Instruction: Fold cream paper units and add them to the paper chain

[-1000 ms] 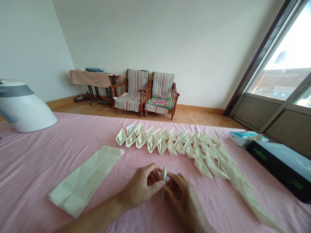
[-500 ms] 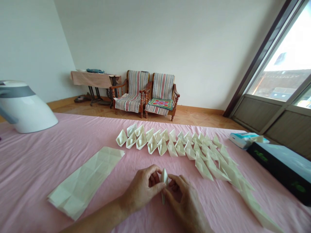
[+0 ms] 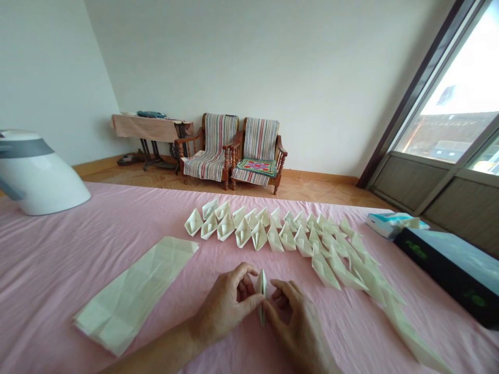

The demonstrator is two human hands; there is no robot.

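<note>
Between my two hands stands a narrow folded paper boat [image 3: 262, 283], pale and pointed, seen end-on close above the cloth. My left hand [image 3: 231, 297] pinches its left side between thumb and fingers. On the other side my right hand [image 3: 294, 311] has its thumb against the boat's lower part, with the index fingertip just off the edge and the remaining fingers curled. Beyond the hands, several finished paper boats [image 3: 259, 235] sit in rows that curve down to the right. A stack of creased paper sheets [image 3: 136, 291] lies to the left.
A pink cloth [image 3: 163, 213] covers the surface. At the left stands a white and grey jug [image 3: 50, 179]. To the right are a black box [image 3: 448, 275] and a blue-and-white tissue box [image 3: 384, 226]. Two wooden armchairs [image 3: 257, 140] stand against the far wall.
My right index fingertip has drawn slightly away from the boat's edge. The left hand keeps its pinch, and the whole view has shifted a little.
</note>
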